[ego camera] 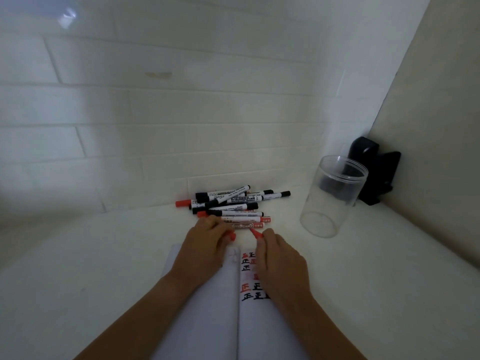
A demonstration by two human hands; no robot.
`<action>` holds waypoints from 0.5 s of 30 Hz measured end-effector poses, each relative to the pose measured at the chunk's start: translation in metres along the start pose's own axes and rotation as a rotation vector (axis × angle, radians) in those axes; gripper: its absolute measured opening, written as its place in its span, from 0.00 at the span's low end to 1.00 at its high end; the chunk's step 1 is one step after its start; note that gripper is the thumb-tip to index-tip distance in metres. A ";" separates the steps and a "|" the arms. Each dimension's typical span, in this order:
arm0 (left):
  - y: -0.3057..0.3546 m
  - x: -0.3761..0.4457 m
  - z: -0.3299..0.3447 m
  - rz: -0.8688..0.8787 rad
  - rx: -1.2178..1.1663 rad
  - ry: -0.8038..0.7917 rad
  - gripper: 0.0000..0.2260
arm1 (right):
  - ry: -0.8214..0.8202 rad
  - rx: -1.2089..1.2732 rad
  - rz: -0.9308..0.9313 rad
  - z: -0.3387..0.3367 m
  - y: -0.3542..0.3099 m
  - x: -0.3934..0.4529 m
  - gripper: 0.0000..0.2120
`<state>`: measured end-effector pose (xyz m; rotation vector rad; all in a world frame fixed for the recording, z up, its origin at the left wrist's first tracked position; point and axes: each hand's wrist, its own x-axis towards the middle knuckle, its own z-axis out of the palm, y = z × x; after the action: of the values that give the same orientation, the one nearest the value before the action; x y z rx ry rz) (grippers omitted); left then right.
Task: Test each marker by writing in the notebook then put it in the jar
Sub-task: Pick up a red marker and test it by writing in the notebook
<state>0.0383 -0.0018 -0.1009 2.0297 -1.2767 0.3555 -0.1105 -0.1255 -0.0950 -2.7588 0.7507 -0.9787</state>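
Markers (pixel 228 203) lie heaped at the far end of an open notebook (pixel 207 307), mostly lengthwise left to right; one label reads "WHITEBOARD MARKER". Left hand (pixel 205 245) pinches a red cap (pixel 232 236). Right hand (pixel 280 261) grips a red marker (pixel 253 233), tip pointing far-left. Red and black 正 characters fill the right page. Clear jar (pixel 332 196) stands upright, far right.

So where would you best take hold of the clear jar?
Around the clear jar's upper wall, from its left, the pile's side. It stands upright and empty with an open mouth, a black object and the wall crowd its right, and fingers wrap a round wall easily.
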 end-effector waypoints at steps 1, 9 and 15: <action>-0.001 -0.001 0.002 -0.008 0.030 -0.044 0.15 | -0.015 0.045 0.012 -0.001 0.002 0.000 0.15; 0.008 -0.015 -0.011 0.036 0.132 -0.291 0.27 | 0.017 1.063 0.418 -0.061 0.006 0.007 0.19; 0.009 -0.012 -0.016 0.045 0.225 -0.399 0.34 | -0.264 1.217 0.450 -0.069 0.004 -0.002 0.05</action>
<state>0.0263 0.0148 -0.0929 2.3473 -1.5815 0.1195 -0.1561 -0.1245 -0.0425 -1.5227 0.4440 -0.6127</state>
